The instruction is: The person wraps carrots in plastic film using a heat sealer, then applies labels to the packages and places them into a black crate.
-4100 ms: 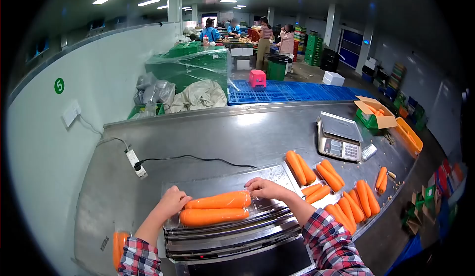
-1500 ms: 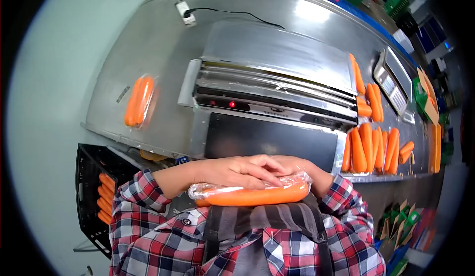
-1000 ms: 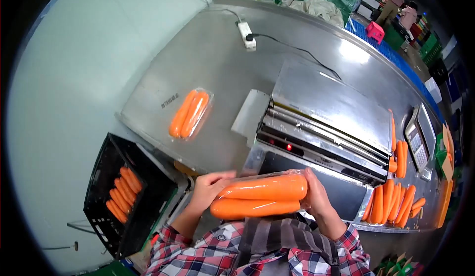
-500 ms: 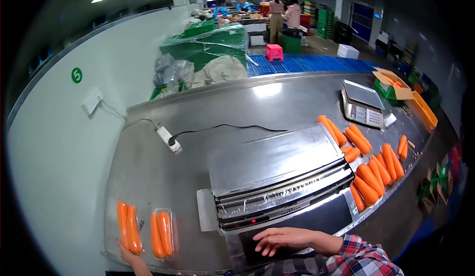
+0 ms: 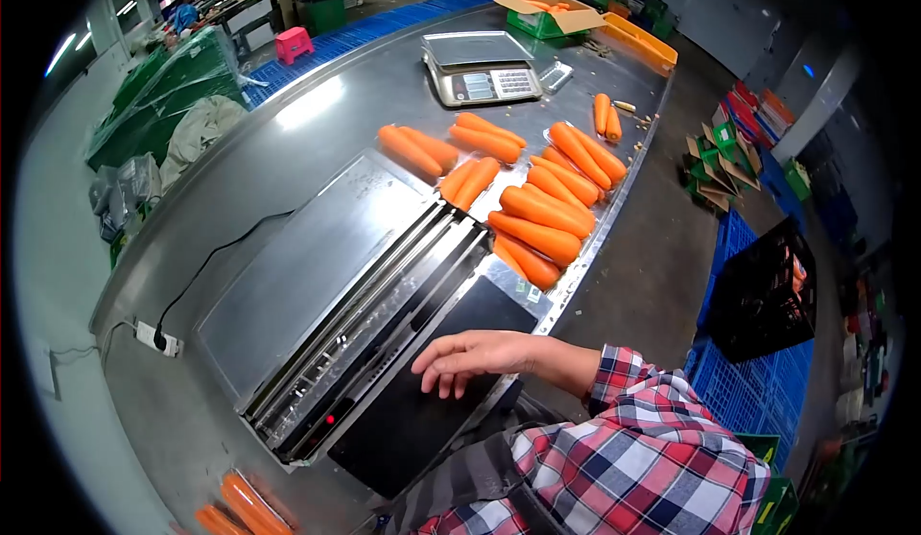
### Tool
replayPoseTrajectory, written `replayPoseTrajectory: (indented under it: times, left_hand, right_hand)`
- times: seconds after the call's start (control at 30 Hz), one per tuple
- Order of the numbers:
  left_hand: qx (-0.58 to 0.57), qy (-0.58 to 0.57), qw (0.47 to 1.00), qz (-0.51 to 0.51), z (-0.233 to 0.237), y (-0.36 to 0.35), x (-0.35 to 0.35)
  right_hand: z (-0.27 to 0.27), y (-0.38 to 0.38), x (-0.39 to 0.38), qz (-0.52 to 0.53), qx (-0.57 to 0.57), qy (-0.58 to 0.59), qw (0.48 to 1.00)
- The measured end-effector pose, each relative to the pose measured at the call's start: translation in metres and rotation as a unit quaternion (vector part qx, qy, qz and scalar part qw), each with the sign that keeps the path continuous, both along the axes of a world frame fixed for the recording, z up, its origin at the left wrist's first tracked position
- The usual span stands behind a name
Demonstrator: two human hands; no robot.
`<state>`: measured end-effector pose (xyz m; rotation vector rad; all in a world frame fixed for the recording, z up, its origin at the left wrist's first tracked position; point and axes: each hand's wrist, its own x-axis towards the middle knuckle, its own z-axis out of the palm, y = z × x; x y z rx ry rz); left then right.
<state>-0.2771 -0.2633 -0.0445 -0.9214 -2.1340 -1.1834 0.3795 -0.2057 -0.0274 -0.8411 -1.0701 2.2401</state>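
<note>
My right hand [image 5: 473,357] hovers above the black plate [image 5: 422,410] at the front of a film-wrapping machine [image 5: 317,271]. Its fingers are loosely stretched and hold nothing. A red light glows on the machine, beside its rollers. At the lower left edge lies a wrapped pack of carrots [image 5: 251,504], partly cut off by the view. My left hand is out of sight. Past the machine's right end, several large carrots [image 5: 542,223] lie grouped on the metal table [image 5: 365,74].
A weighing scale [image 5: 484,70] stands farther back on the table, near a carton of carrots [image 5: 547,12] and an orange crate [image 5: 641,44]. A power strip [image 5: 158,338] with a black cable lies left. On the floor at right is a black crate [image 5: 763,295].
The view has swung to the right, so the wrapped carrots and my left hand have slid toward or past the lower left edge. My right hand stays open above the black plate.
</note>
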Motion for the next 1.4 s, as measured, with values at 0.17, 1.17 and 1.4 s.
replayPoseTrajectory:
  times: [0.17, 1.17, 1.4]
  left_hand:
    - [-0.002, -0.019, 0.913, -0.406, 0.058, 0.097, 0.152]
    - [-0.568, -0.205, 0.326, -0.728, -0.089, 0.406, 1.008]
    - [-0.501, -0.336, 0.309, -0.735, -0.035, 0.374, 0.93]
  right_hand:
    - [0.017, -0.003, 0.068, -0.06, 0.074, -0.053, 0.994]
    - [-0.114, 0.03, 0.443, -0.634, -0.083, -0.196, 0.743]
    - [-0.03, 0.012, 0.436, -0.589, -0.009, -0.228, 0.775]
